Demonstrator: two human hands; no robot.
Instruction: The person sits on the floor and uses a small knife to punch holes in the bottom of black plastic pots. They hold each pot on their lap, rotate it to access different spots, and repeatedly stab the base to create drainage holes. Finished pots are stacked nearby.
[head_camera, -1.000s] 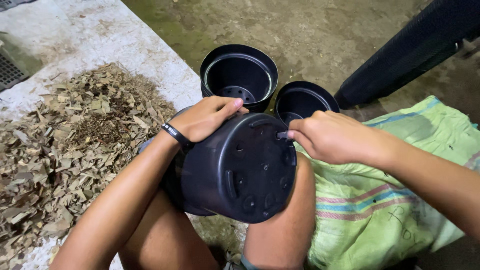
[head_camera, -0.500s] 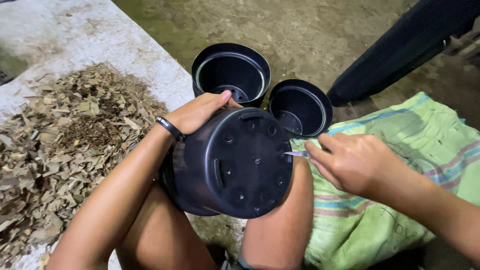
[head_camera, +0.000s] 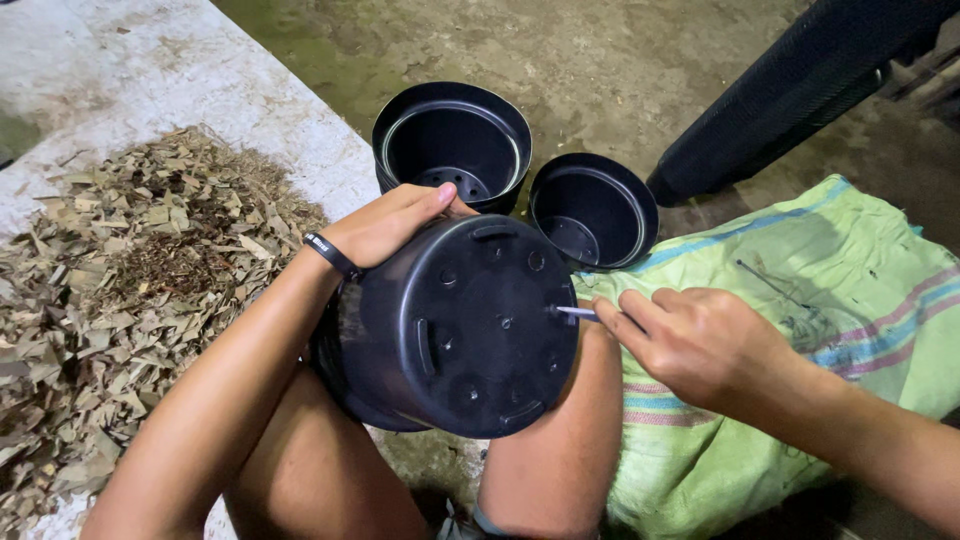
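Resting on its side across the person's knees, the black round plastic pot (head_camera: 455, 330) shows its underside, moulded with slots and small round holes. A thin pale rod (head_camera: 577, 313) touches that base near its right edge, the tip at one hole; whether any holes have been worked already I cannot tell. The right hand (head_camera: 700, 340) pinches the rod between closed fingertips, wrist low over the green striped woven sack (head_camera: 800, 300). The left hand (head_camera: 390, 222) lies cupped over the pot's upper wall, steadying it. Beyond stand two empty black plastic pots (head_camera: 452, 140), upright; a heap of dry brown leaf scraps (head_camera: 130, 270) lies left.
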